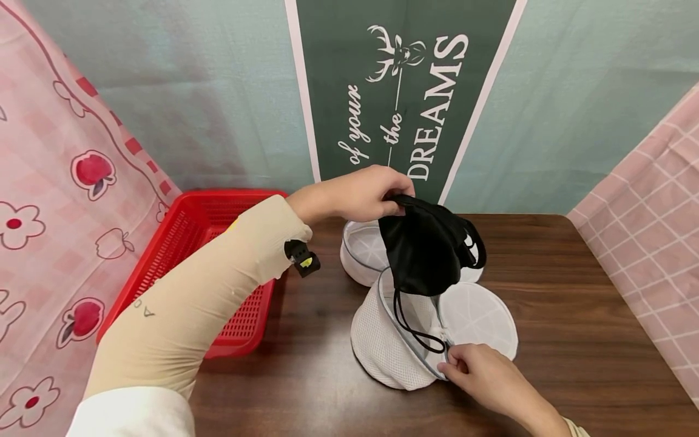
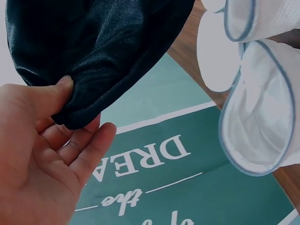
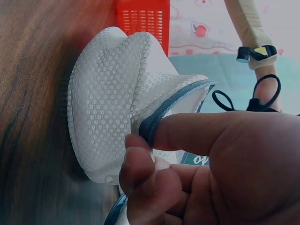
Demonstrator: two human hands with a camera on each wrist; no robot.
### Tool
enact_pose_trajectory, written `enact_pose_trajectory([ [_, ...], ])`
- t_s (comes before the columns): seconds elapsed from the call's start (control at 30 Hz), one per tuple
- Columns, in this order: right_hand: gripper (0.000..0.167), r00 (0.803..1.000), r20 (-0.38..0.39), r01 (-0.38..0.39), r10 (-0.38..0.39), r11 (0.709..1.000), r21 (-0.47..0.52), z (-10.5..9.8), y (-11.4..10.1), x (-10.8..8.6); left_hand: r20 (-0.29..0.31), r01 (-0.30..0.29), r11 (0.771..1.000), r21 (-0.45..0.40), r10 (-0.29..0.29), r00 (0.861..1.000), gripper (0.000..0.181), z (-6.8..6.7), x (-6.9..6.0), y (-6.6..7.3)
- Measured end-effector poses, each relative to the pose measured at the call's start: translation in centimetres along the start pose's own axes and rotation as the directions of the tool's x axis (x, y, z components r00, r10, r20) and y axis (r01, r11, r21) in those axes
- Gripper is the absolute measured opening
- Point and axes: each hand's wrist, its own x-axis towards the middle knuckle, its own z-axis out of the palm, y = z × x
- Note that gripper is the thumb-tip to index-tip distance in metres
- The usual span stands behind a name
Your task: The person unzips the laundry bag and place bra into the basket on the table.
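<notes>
My left hand (image 1: pixel 377 194) pinches the edge of a shiny black cloth item (image 1: pixel 423 249) with a white print and a looped cord; its exact kind is unclear. The cloth hangs over a white mesh laundry bag (image 1: pixel 382 340), whose round lid (image 1: pixel 477 315) is folded back to the right. The cord loop dangles at the bag's mouth. My right hand (image 1: pixel 491 376) pinches the bag's grey-blue zipper rim (image 3: pixel 164 110) between thumb and finger. In the left wrist view, the cloth's hem (image 2: pixel 89 110) lies between my thumb and fingers.
Behind the bag stands a second white mesh bag (image 1: pixel 357 267), partly hidden by the black cloth. A red plastic basket (image 1: pixel 240 349) is at the left, under my left arm. The brown wooden table (image 1: pixel 579 303) meets hanging cloths at the back and sides.
</notes>
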Motion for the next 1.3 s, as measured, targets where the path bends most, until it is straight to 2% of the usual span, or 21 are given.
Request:
enact_pose_trajectory([
  [0.13, 0.045, 1.0, 0.001, 0.002, -0.002, 1.0, 0.002, 0.0, 0.1, 0.0, 0.013, 0.013, 1.0, -0.022, -0.012, 1.0, 0.007, -0.8, 0.1, 0.5],
  [0.23, 0.045, 1.0, 0.003, 0.006, -0.006, 1.0, 0.005, -0.1, 0.2, 0.0, 0.033, 0.037, 0.997, -0.061, -0.035, 0.999, 0.007, -1.4, -0.4, 0.5],
  [0.37, 0.045, 1.0, 0.011, 0.012, -0.012, 1.0, 0.006, -0.1, 0.2, 0.0, 0.07, 0.082, 0.993, -0.082, -0.076, 0.995, 0.007, -2.3, -1.3, 0.1],
  [0.6, 0.044, 1.0, 0.03, 0.004, -0.005, 1.0, 0.014, -0.4, 0.2, -0.1, 0.131, 0.149, 0.987, -0.056, -0.141, 0.981, 0.008, -4.1, -3.7, -1.2],
  [0.83, 0.043, 0.999, 0.051, -0.007, 0.006, 1.0, 0.021, -0.6, 0.1, -0.2, 0.221, 0.245, 0.966, -0.08, -0.223, 0.949, 0.008, -5.1, -6.7, -2.6],
  [1.1, 0.043, 0.999, 0.042, -0.029, 0.028, 0.999, 0.013, -0.3, -0.1, -0.2, 0.272, 0.313, 0.943, -0.114, -0.273, 0.923, 0.008, -6.0, -9.7, -5.0],
  [1.2, 0.043, 0.999, 0.038, -0.036, 0.035, 0.999, 0.009, -0.1, -0.2, -0.1, 0.299, 0.348, 0.932, -0.095, -0.307, 0.904, 0.007, -6.4, -10.7, -5.7],
  [1.3, 0.043, 0.999, 0.038, -0.039, 0.039, 0.999, 0.009, 0.0, -0.3, -0.1, 0.333, 0.397, 0.913, -0.087, -0.35, 0.876, 0.005, -6.8, -11.9, -6.3],
])
